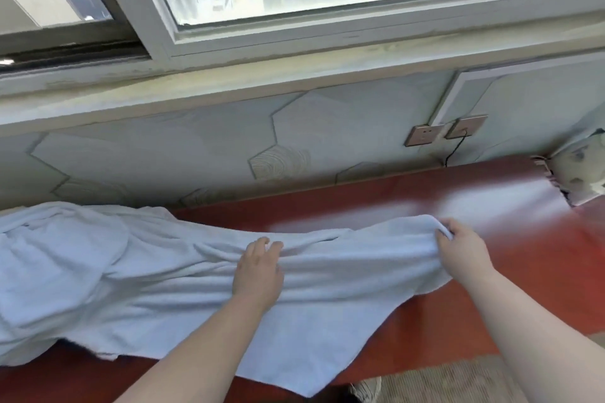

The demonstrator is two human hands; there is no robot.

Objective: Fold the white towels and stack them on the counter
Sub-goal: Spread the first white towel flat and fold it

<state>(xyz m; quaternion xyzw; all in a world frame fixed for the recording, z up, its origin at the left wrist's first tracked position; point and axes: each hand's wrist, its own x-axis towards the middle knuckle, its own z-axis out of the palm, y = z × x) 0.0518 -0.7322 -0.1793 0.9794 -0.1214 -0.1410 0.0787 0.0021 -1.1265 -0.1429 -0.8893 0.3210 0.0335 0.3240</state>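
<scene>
1. Below the near edge of the counter [530, 258], a shoe [366, 389] is seen.
2. A towel [327, 301] is spread unfolded across the counter's middle, with one corner hung over its near edge.
3. A ridge of the towel is gripped by the left hand [258, 271], and its far corner is pinched by the right hand [465, 258].
4. A heap [59, 255], apparently more towels, is left crumpled at the counter's left end.
5. No folded stack is seen on the counter, so the task is judged barely begun.
6. Sockets [445, 132] are set behind the counter.
</scene>
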